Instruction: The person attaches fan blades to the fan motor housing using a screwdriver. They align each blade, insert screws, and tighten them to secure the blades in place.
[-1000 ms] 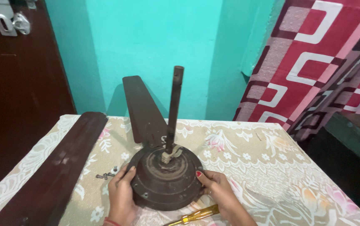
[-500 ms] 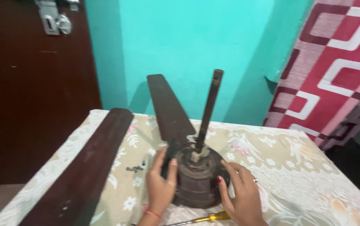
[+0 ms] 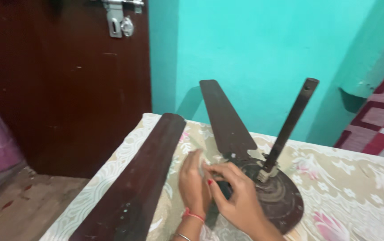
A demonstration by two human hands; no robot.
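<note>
The fan motor [image 3: 277, 196] under my hands looked like dull, dusty brown metal, its rod [image 3: 288, 125] matt too. The loose blade [image 3: 134, 187] had a smooth, faint sheen. The tablecloth [image 3: 352, 178] was soft printed cloth; the door [image 3: 62, 80] glossy dark wood.

My head turns left, so the door [image 3: 67, 89] fills more of the view. My left hand [image 3: 192, 183] and right hand [image 3: 236, 196] leave the fan motor's [image 3: 276, 196] sides and meet at its left edge.
</note>
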